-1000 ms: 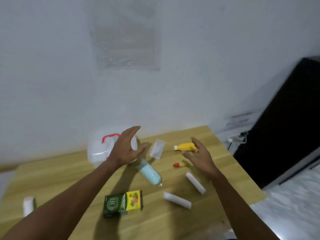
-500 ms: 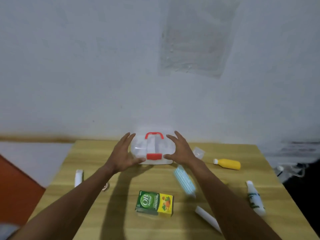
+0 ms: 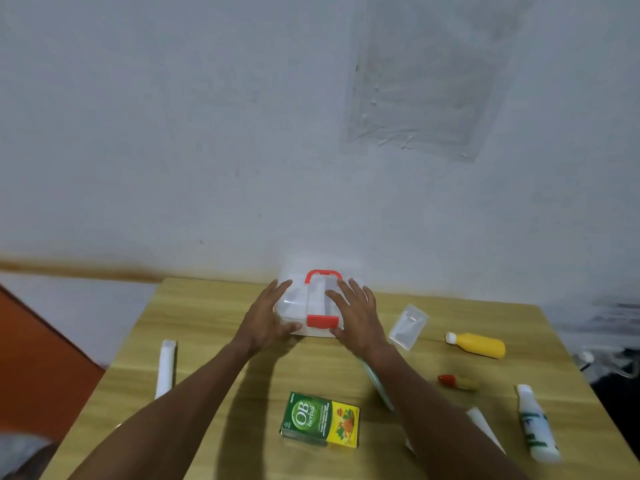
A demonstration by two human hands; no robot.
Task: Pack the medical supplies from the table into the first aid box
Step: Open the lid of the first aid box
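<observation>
At the far middle of the table (image 3: 214, 323), close to the wall, sits the first aid box (image 3: 304, 299): clear plastic, red carry handle on top, red latch (image 3: 322, 321) on the near face. Lid down, latch apparently shut. Long axis runs left to right, parallel to the table's far edge.

Left hand (image 3: 265, 318) lies against the box's left end, fingers spread and flat over the lid corner, thumb at the lower front edge. Right hand (image 3: 356, 317) mirrors it on the right end, fingers spread over the lid. Neither hand closes around anything; both press or steady. The latch sits between the two thumbs, about equally near each; the right thumb looks marginally closer.

Supplies all lie loose on the table, nearer the person than the box or off to its right:
- green and yellow carton (image 3: 320, 420), front centre
- white roll (image 3: 165, 368), left side
- clear packet (image 3: 408, 326), just right of the box
- yellow bottle (image 3: 476, 345), lying on its side
- small red-capped item (image 3: 456, 381)
- white tube (image 3: 536, 422), far right
- a pale blue pack and another white roll, mostly hidden under the right forearm

Judgement: nothing packed yet. Opening comes first; the latch faces the person, so a thumb lifts from the front while the other hand holds the box.
</observation>
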